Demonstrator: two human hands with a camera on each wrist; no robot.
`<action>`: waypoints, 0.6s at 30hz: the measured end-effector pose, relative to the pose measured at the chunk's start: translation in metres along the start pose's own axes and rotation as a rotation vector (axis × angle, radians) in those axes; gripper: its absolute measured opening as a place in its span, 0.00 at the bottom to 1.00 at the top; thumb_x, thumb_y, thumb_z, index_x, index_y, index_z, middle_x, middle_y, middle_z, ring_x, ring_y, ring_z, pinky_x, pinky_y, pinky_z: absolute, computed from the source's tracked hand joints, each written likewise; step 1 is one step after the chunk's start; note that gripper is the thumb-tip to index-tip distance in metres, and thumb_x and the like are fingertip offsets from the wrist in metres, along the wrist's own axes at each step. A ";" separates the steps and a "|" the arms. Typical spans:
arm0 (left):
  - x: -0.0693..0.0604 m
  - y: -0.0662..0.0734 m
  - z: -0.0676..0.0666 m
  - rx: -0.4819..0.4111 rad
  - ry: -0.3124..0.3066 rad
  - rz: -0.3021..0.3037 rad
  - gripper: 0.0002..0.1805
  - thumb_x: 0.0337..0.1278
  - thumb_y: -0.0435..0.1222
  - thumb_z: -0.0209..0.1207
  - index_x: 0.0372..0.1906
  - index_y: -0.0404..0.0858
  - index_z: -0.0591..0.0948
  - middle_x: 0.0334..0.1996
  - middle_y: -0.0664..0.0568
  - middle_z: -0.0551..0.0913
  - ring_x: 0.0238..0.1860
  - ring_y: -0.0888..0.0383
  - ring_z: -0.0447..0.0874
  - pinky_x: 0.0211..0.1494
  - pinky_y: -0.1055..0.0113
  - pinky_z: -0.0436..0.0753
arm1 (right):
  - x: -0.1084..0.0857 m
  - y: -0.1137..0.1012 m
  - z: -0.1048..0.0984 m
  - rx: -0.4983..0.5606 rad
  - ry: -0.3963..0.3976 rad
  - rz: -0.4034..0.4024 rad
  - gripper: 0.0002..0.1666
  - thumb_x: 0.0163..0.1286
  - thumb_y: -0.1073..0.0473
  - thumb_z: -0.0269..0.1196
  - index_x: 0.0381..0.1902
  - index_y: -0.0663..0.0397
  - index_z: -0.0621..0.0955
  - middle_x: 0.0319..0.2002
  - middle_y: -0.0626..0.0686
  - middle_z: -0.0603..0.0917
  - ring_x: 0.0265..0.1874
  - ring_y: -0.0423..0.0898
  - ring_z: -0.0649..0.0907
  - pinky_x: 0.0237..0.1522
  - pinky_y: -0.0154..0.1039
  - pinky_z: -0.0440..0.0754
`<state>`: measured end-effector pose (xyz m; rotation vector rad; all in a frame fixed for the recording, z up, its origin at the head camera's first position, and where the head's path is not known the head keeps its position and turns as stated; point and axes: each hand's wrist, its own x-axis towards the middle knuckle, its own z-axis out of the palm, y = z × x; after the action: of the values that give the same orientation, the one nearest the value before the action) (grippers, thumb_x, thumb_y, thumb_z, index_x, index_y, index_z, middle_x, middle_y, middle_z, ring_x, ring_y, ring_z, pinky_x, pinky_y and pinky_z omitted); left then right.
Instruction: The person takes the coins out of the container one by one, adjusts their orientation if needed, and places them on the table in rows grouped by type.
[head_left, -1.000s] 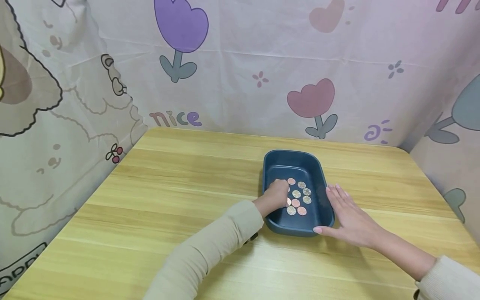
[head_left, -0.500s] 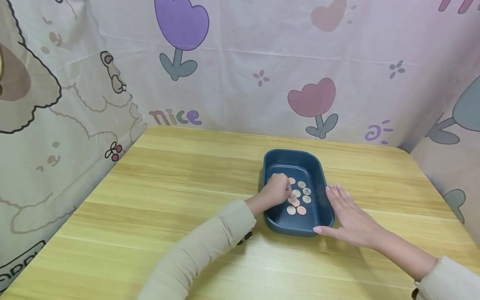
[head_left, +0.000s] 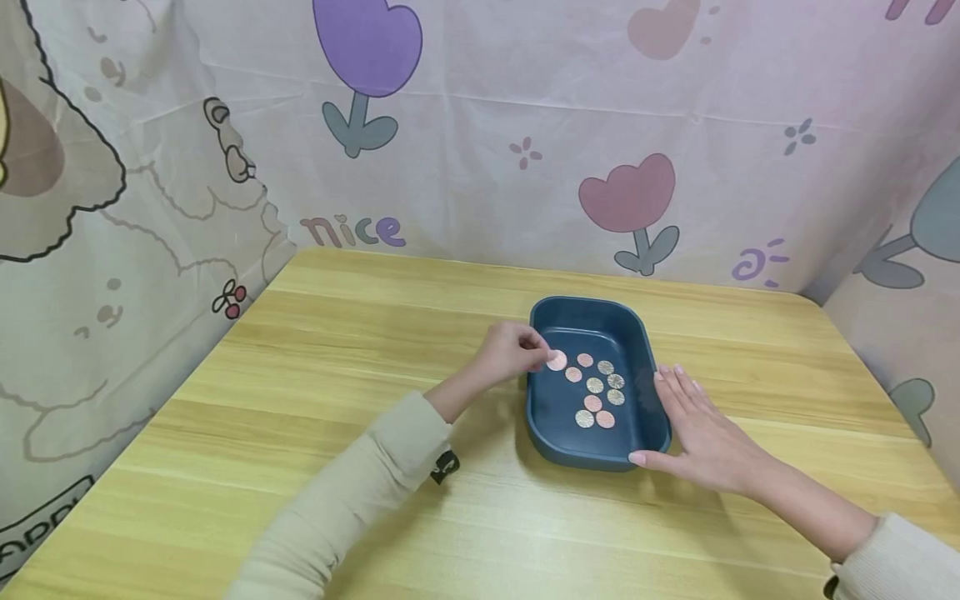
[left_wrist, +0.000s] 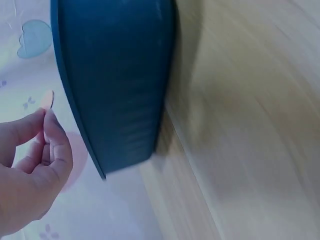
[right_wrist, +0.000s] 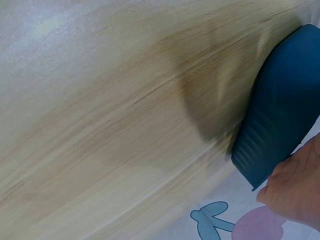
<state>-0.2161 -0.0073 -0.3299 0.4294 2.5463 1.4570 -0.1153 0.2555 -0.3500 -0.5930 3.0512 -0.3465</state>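
My left hand [head_left: 512, 354] pinches a copper-coloured coin [head_left: 557, 360] between thumb and fingertip at the left rim of a dark blue rectangular tub [head_left: 551, 425]. In the left wrist view that coin [left_wrist: 49, 100] shows edge-on above the fingertips, higher than the rim. Several loose coins [head_left: 595, 385], some copper and some silvery or pale gold, lie flat on the tub's floor. My right hand [head_left: 705, 442] rests with straight fingers along the tub's right side, its thumb at the near right corner. The right wrist view shows part of this hand against the tub's outer wall [right_wrist: 280, 105].
The tub stands on a light wood-grain table [head_left: 360, 358], right of its middle. A pale cloth printed with tulips [head_left: 480, 150] hangs behind and at both sides. A small dark object [head_left: 445, 467] shows at the left sleeve's cuff.
My left hand has risen from among the coins and moved left to the rim, bringing up the copper coin. My right hand has stayed in place.
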 end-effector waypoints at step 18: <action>0.005 -0.060 -0.038 0.053 0.046 -0.182 0.10 0.54 0.31 0.60 0.23 0.28 0.83 0.15 0.50 0.80 0.16 0.65 0.70 0.21 0.77 0.71 | 0.000 0.000 -0.001 -0.006 -0.010 -0.001 0.63 0.56 0.30 0.58 0.70 0.68 0.47 0.72 0.67 0.46 0.72 0.61 0.44 0.65 0.24 0.23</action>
<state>-0.2413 -0.0655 -0.3627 0.1671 2.5860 1.3528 -0.1156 0.2554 -0.3493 -0.5949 3.0439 -0.3337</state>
